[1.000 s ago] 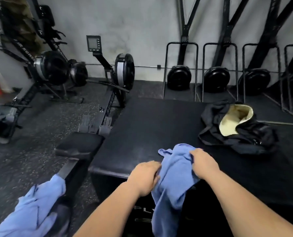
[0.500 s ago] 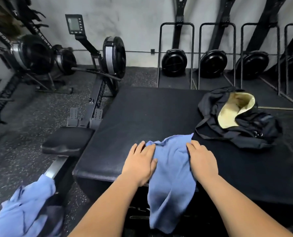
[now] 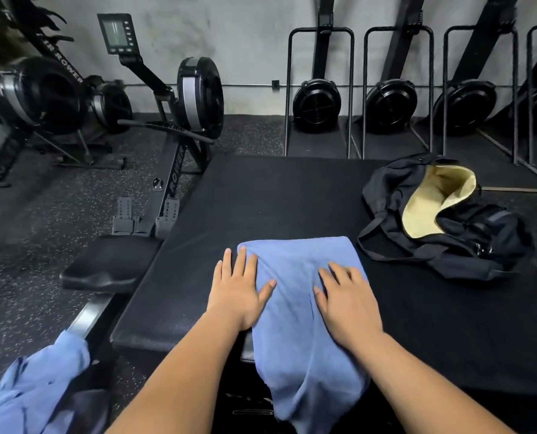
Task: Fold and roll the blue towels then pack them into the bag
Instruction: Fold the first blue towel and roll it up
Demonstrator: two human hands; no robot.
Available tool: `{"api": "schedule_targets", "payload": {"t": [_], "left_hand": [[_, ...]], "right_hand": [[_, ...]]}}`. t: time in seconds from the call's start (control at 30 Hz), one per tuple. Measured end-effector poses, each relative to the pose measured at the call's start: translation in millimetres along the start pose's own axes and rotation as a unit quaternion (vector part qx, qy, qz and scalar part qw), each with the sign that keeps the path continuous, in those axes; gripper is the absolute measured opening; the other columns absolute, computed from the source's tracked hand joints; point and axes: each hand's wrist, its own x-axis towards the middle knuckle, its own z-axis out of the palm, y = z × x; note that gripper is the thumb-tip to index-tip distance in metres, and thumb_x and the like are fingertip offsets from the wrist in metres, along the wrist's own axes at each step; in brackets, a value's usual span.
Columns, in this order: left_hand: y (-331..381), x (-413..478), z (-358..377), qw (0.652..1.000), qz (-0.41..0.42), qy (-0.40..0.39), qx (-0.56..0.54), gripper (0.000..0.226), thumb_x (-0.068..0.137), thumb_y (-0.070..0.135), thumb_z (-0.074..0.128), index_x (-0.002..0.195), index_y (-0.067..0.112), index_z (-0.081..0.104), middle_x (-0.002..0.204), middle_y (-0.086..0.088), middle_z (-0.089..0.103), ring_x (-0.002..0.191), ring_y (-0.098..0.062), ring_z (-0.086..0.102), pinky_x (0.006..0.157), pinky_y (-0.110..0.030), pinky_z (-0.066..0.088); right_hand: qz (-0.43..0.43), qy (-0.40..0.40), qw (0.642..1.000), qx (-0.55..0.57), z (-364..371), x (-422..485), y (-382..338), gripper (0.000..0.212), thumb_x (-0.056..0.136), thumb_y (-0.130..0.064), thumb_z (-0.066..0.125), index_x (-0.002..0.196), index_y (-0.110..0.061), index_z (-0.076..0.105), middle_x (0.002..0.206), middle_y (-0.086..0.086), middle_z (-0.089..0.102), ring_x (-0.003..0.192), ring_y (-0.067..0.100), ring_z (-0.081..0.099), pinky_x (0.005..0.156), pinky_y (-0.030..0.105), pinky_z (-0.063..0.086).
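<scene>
**Me:** As I look down, the black padded box (image 3: pixel 292 195) takes up most of the view, right in front of me. The rowing machine (image 3: pixel 179 126) stands on the floor to its left, with the seat (image 3: pixel 104 264) just beside the box's near-left corner.

**Them:** Bag?

**Me:** The black bag (image 3: pixel 486 245) is on the box top, far right. Its mouth gapes and the pale yellow lining shows. A strap loop lies on the pad just beside the towel's far-right corner. Can't tell if they touch.

**Them:** Towel position?

**Me:** The blue towel (image 3: pixel 298 264) is at the near edge of the box, centred. Its far part is flat on the pad. Its near part drapes over the front edge and hangs down between my forearms. A loose heap of blue towels (image 3: pixel 35 393) sits lower left, off the box, near the rower's rail. Can't see what it sits on.

**Them:** Hands?

**Me:** My left hand (image 3: pixel 239 292) is palm down with straight fingers, straddling the towel's left edge: thumb and inner fingers on cloth, outer fingers on bare pad. My right hand (image 3: pixel 345 302) is palm down with fingers spread, fully on the towel's right side. Neither grips anything. Both lie flat on the cloth.
</scene>
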Motion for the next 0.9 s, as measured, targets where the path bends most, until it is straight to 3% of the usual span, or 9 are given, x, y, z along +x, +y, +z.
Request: {"api": "schedule_targets", "payload": {"t": [0.1, 0.2, 0.47, 0.57, 0.67, 0.77, 0.83, 0.87, 0.9], "left_hand": [[-9.5, 14.4, -3.6, 0.998, 0.015, 0.010, 0.060, 0.082, 0.102, 0.071, 0.003, 0.169, 0.024, -0.002, 0.176, 0.001, -0.015, 0.159, -0.033, -0.024, 0.130, -0.050, -0.004], [-16.0, 32.8, -12.8, 0.992, 0.021, 0.010, 0.126, 0.076, 0.104, 0.069, 0.000, 0.168, 0.028, -0.002, 0.176, 0.002, -0.013, 0.159, -0.035, -0.025, 0.129, -0.053, -0.006], [-18.0, 68.7, -17.9, 0.986, 0.048, 0.060, 0.147, 0.062, 0.109, 0.057, 0.007, 0.163, 0.029, 0.017, 0.176, -0.002, 0.003, 0.161, -0.036, -0.014, 0.129, -0.053, 0.000], [-20.5, 85.7, -17.9, 0.984, 0.067, 0.097, 0.136, 0.049, 0.111, 0.051, 0.020, 0.151, 0.027, 0.035, 0.166, -0.003, 0.027, 0.158, -0.038, 0.010, 0.127, -0.052, 0.013], [-18.9, 100.7, -16.6, 0.969, 0.139, 0.155, 0.135, 0.022, 0.103, 0.027, 0.048, 0.122, 0.023, 0.058, 0.119, 0.001, 0.055, 0.114, -0.029, 0.049, 0.100, -0.041, 0.040], [-6.0, 104.9, -24.0, 0.973, 0.127, 0.150, 0.121, 0.018, 0.083, 0.009, 0.063, 0.095, 0.023, 0.064, 0.088, 0.004, 0.055, 0.077, -0.022, 0.047, 0.075, -0.035, 0.036], [13.7, 104.2, -27.4, 0.984, 0.067, 0.145, 0.077, 0.010, 0.089, 0.015, 0.057, 0.093, 0.023, 0.057, 0.089, 0.005, 0.062, 0.075, -0.022, 0.047, 0.077, -0.035, 0.031], [23.1, 105.4, -25.1, 0.988, 0.044, 0.142, 0.047, 0.014, 0.098, 0.023, 0.047, 0.105, 0.021, 0.058, 0.101, 0.002, 0.068, 0.085, -0.024, 0.055, 0.088, -0.036, 0.035], [31.0, 106.3, -21.1, 0.993, 0.018, 0.119, 0.019, 0.036, 0.106, 0.036, 0.034, 0.128, 0.018, 0.056, 0.123, -0.004, 0.068, 0.110, -0.026, 0.060, 0.107, -0.038, 0.032]], "right_hand": [[0.025, -0.047, 0.999, -0.006, 3.4, 8.0, 7.2, 0.067, 0.106, -0.057, 0.017, 0.161, -0.024, 0.035, 0.171, 0.000, 0.024, 0.153, 0.029, 0.024, 0.124, 0.042, 0.028], [0.027, -0.080, 0.996, -0.004, 3.2, 26.3, 14.3, 0.066, 0.108, -0.057, 0.014, 0.168, -0.029, 0.013, 0.176, -0.004, 0.001, 0.161, 0.026, -0.002, 0.131, 0.041, 0.008], [0.046, -0.105, 0.993, -0.006, 4.7, 66.4, 16.5, 0.071, 0.104, -0.064, 0.006, 0.167, -0.032, -0.005, 0.174, -0.006, -0.016, 0.160, 0.022, -0.018, 0.131, 0.042, 0.000], [0.046, -0.100, 0.994, -0.009, 7.7, 80.4, 16.9, 0.071, 0.104, -0.064, 0.006, 0.167, -0.032, -0.003, 0.174, -0.006, -0.014, 0.161, 0.022, -0.016, 0.131, 0.041, 0.003], [0.053, -0.098, 0.994, -0.012, 11.0, 94.9, 16.3, 0.071, 0.104, -0.064, 0.006, 0.167, -0.033, -0.003, 0.174, -0.007, -0.013, 0.161, 0.022, -0.015, 0.131, 0.041, 0.004], [0.059, -0.099, 0.993, -0.018, 14.9, 108.7, 15.2, 0.070, 0.105, -0.062, 0.005, 0.167, -0.032, -0.003, 0.174, -0.006, -0.014, 0.161, 0.023, -0.016, 0.131, 0.042, 0.004], [0.065, -0.100, 0.993, -0.015, 17.7, 120.4, 15.1, 0.071, 0.105, -0.062, 0.006, 0.168, -0.031, -0.002, 0.175, -0.005, -0.013, 0.161, 0.024, -0.015, 0.131, 0.043, 0.003], [0.068, -0.100, 0.993, -0.016, 18.3, 125.7, 15.0, 0.071, 0.104, -0.063, 0.007, 0.167, -0.031, -0.001, 0.175, -0.004, -0.012, 0.161, 0.024, -0.014, 0.131, 0.043, 0.003], [0.072, -0.102, 0.992, -0.014, 19.6, 131.2, 15.6, 0.071, 0.105, -0.063, 0.008, 0.167, -0.031, -0.001, 0.175, -0.003, -0.012, 0.161, 0.025, -0.014, 0.131, 0.044, 0.002]]}}
